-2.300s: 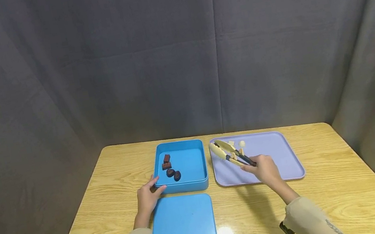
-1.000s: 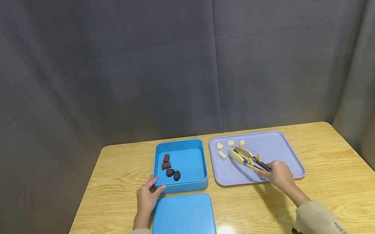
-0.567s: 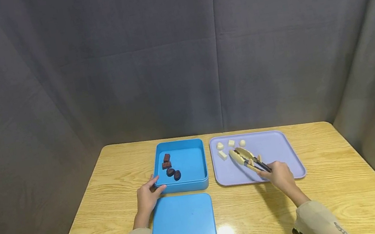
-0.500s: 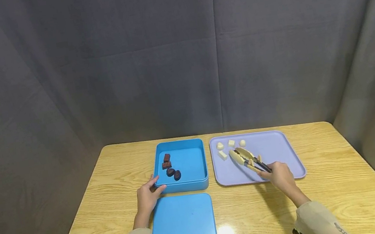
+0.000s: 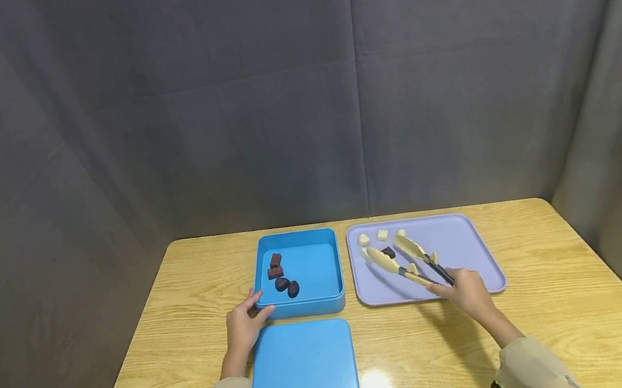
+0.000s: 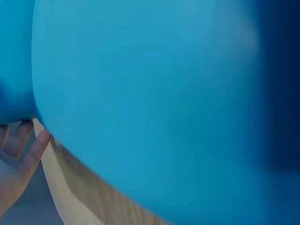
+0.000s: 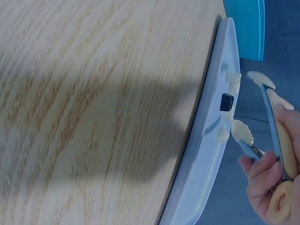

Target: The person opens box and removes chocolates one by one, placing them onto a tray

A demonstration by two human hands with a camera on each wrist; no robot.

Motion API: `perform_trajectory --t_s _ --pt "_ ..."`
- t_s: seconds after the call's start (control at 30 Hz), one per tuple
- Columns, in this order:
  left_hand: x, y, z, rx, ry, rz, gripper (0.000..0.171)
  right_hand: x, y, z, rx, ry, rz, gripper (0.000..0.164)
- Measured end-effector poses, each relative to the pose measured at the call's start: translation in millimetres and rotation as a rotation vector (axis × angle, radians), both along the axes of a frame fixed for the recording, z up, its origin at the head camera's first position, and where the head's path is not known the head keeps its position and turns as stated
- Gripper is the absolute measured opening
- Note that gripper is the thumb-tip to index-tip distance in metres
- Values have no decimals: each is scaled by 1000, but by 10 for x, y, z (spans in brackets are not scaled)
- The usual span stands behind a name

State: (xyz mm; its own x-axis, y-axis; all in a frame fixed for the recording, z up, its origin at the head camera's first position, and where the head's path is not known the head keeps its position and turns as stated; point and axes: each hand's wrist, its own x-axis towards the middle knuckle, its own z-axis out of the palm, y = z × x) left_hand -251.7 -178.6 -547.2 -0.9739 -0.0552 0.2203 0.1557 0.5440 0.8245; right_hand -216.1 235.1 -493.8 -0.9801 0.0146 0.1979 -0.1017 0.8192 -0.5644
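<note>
My right hand point(image 5: 467, 295) grips a pair of cream-and-black tongs point(image 7: 287, 145) above the lilac tray point(image 5: 455, 245). The tongs' two heads stand apart, with a dark chocolate point(image 5: 388, 252) showing between them on the tray. White chocolates point(image 5: 382, 235) lie about it, one partly covered by a tong head. My left hand point(image 5: 244, 329) rests at the near left corner of a blue box point(image 5: 305, 308), fingers along its side and thumb at its front wall. Inside the box sit several dark chocolates point(image 5: 292, 288), some rectangular and some rounded, towards the left side.
A flat blue lid point(image 5: 306, 379) lies on the wooden table point(image 5: 433, 372) just in front of the box, and it fills much of the left wrist view. The tray stands to the right of the box with a narrow gap between. A grey curtain point(image 5: 251, 128) hangs behind the table.
The tongs first moved right and towards me, their heads close together. Now the heads have spread apart, baring the dark chocolate between them. My left hand and the box have stayed put.
</note>
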Motion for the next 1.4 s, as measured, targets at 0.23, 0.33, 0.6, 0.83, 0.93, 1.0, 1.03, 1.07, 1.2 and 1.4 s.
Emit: perform_trajectory --t_s 0.23,0.33,0.6,0.83,0.93,1.0,1.03,1.07,1.2,1.4 --pt "6 3 3 6 17 6 45 1 31 -3 -24 72 78 46" --pt "4 5 0 2 18 7 45 2 46 2 -34 74 99 55" --pt "-11 2 7 0 -8 10 45 22 130 55 -50 35 159 62" --pt "-20 -1 4 2 -1 2 45 61 136 80 -161 -59 181 70" --pt "-12 -2 5 4 1 6 44 52 115 42 -266 -65 182 68" --pt "-9 -3 4 2 3 6 44 50 91 21 -323 -64 181 66" --pt "-11 -2 2 1 5 4 44 50 75 16 -351 -64 182 66" --pt "-11 -2 1 2 7 4 44 50 61 12 -374 -62 183 66" --pt "-11 2 7 4 12 2 44 54 -1 1 -453 -60 175 65" --pt "3 10 4 10 -2 2 45 57 -125 -47 -470 -104 142 66"
